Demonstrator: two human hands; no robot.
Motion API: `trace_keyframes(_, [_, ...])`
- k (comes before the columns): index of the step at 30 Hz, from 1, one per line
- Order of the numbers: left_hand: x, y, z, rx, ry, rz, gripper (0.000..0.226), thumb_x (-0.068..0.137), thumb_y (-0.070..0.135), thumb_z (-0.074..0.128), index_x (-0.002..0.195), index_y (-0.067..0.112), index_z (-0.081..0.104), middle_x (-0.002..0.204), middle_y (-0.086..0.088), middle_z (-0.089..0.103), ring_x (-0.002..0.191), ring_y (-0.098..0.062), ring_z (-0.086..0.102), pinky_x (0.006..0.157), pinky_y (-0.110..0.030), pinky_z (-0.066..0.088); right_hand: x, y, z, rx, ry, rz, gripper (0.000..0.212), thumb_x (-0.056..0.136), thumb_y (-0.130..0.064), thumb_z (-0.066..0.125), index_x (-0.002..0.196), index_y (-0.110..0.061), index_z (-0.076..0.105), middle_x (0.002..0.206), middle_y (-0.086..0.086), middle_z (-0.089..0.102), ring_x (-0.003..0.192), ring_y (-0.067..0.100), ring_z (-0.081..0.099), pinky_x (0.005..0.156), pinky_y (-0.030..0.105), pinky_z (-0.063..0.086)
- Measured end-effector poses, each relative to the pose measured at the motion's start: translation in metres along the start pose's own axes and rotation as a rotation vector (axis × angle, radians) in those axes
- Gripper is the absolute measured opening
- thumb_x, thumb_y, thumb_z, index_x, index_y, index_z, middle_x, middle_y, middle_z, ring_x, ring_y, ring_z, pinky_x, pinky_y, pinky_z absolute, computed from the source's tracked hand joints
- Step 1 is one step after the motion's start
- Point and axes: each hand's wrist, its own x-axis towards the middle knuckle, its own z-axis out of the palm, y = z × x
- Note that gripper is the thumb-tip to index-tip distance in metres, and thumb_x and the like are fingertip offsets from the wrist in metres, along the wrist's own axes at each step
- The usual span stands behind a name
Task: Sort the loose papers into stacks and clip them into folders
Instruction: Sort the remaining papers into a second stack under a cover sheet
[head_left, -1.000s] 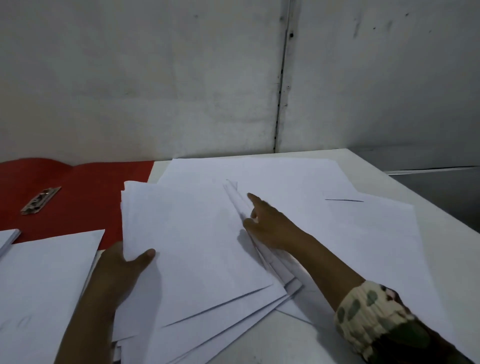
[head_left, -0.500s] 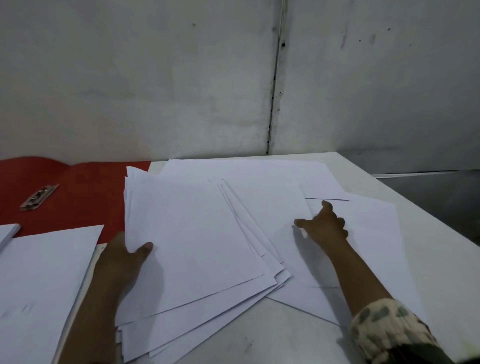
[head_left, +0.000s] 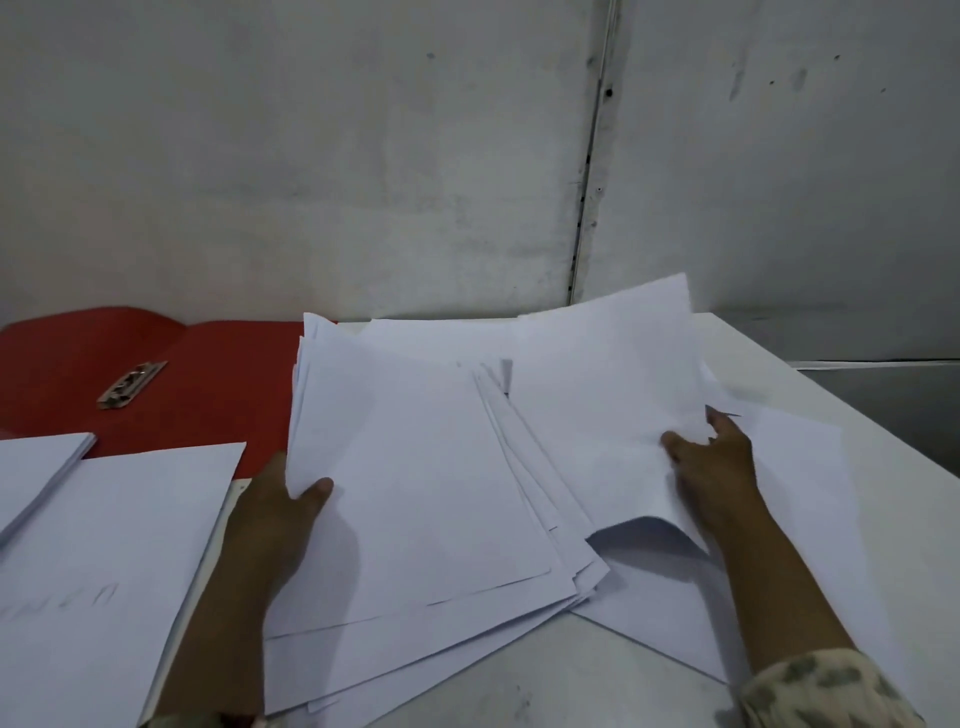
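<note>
At far left two tidy paper stacks (head_left: 104, 545) lie on the white counter (head_left: 597, 670), in front of an open red folder (head_left: 218, 384) with its metal clip (head_left: 132, 384) showing. The left hand (head_left: 275, 514) grips the near left edge of a fanned bundle of sheets (head_left: 415, 493), thumb on top. To the right, the right hand (head_left: 714, 467) pinches a single lifted sheet (head_left: 608, 395), its near corner curling above more loose papers (head_left: 810, 499) spread on the counter.
</note>
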Motion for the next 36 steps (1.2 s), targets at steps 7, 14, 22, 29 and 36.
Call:
trace_keyframes(7, [-0.003, 0.001, -0.004, 0.026, -0.002, 0.008, 0.045, 0.091, 0.019, 0.055, 0.133, 0.007, 0.043, 0.130, -0.016, 0.054, 0.118, -0.037, 0.049, 0.100, -0.043, 0.038, 0.017, 0.011, 0.000, 0.262, 0.309, 0.079, 0.040, 0.087, -0.005, 0.055, 0.126, -0.005, 0.052, 0.124, 0.010, 0.060, 0.105, 0.026, 0.059, 0.087, 0.024, 0.040])
trace_keyframes(14, [-0.002, -0.004, -0.012, 0.120, 0.015, -0.003, 0.047, 0.092, 0.024, 0.053, 0.135, 0.012, 0.041, 0.132, -0.016, 0.053, 0.118, -0.039, 0.049, 0.099, -0.049, 0.039, 0.019, 0.007, 0.006, 0.401, 0.390, 0.108, 0.037, 0.088, -0.002, 0.050, 0.123, -0.013, 0.049, 0.115, 0.003, 0.057, 0.098, 0.019, 0.056, 0.089, 0.024, 0.041])
trace_keyframes(22, [-0.006, 0.004, 0.001, 0.081, -0.039, 0.013, 0.044, 0.089, 0.023, 0.056, 0.129, 0.008, 0.046, 0.125, -0.017, 0.057, 0.112, -0.038, 0.053, 0.093, -0.044, 0.043, -0.009, -0.004, 0.035, 0.045, -0.036, 0.032, 0.038, 0.091, -0.011, 0.051, 0.129, -0.006, 0.048, 0.116, 0.008, 0.059, 0.096, 0.021, 0.055, 0.082, 0.024, 0.038])
trace_keyframes(29, [-0.009, 0.009, 0.008, 0.082, -0.040, -0.023, 0.051, 0.097, 0.032, 0.037, 0.140, 0.004, 0.034, 0.145, -0.018, 0.039, 0.133, -0.035, 0.036, 0.109, -0.043, 0.027, -0.026, -0.006, 0.053, -0.191, -0.275, -0.173, 0.023, 0.096, -0.013, 0.043, 0.111, -0.005, 0.059, 0.104, 0.011, 0.063, 0.089, 0.021, 0.054, 0.070, 0.024, 0.037])
trace_keyframes(36, [-0.012, 0.011, 0.005, 0.023, -0.117, -0.019, 0.065, 0.090, 0.052, 0.038, 0.139, 0.009, 0.037, 0.144, -0.014, 0.041, 0.132, -0.031, 0.038, 0.108, -0.045, 0.029, -0.040, -0.005, 0.070, -0.662, -0.487, -0.360, 0.041, 0.099, -0.038, 0.033, 0.061, -0.021, 0.031, 0.073, 0.001, 0.048, 0.076, 0.022, 0.046, 0.067, 0.031, 0.033])
